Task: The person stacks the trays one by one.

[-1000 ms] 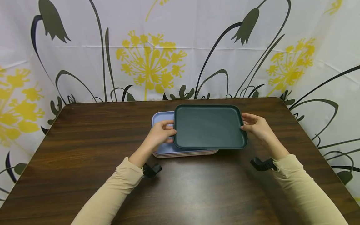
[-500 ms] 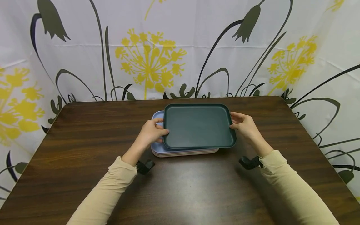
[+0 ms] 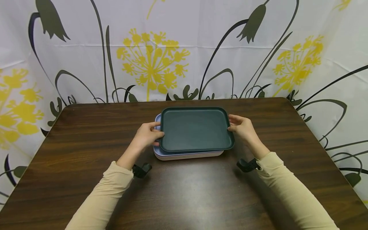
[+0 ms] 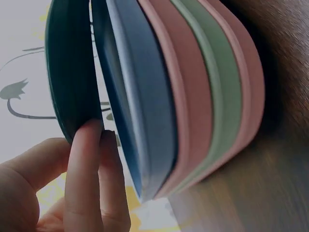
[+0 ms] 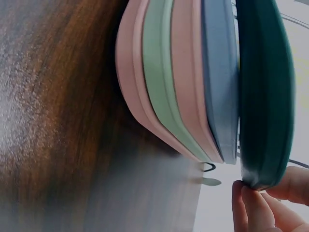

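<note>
A dark green rectangular tray (image 3: 196, 129) is held level just above a stack of trays. My left hand (image 3: 146, 135) pinches its left end, thumb on the rim and fingers beneath. At the opposite end my right hand (image 3: 242, 128) pinches the rim the same way. In the left wrist view a gap shows between the green tray (image 4: 72, 67) and the blue tray (image 4: 149, 106) topping the stack. Under the blue one lie a pink tray (image 4: 186, 92), a light green tray (image 4: 219, 82) and another pink tray (image 4: 248, 72). The green tray hides most of the stack from above.
The stack stands on a dark wooden table (image 3: 184, 195), toward its back edge. Behind the table hangs a white curtain (image 3: 172, 19) with yellow and grey-green flowers. A black wrist strap mount (image 3: 141, 171) sits on the left wrist, another mount (image 3: 247, 165) on the right.
Both hands have carried the dark green tray to the left. It was offset to the right of the stack and now lies nearly over it. The stack has stayed in place.
</note>
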